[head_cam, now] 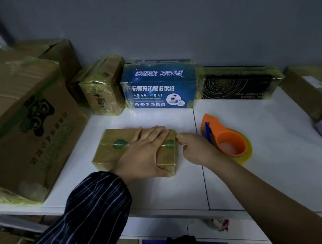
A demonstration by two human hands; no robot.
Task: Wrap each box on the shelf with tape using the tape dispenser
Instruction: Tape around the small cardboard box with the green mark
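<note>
A single wide-angle camera sits on the person's head and faces forward and steeply down onto the white shelf. It is near: the left hand and the right hand lie close to the middle of the frame. The grey wall fills the top, and the lens bends the edges.

A dark navy sleeve with thin pale crossing stripes ends in a gathered cuff at the left hand; the right forearm is bare.
</note>
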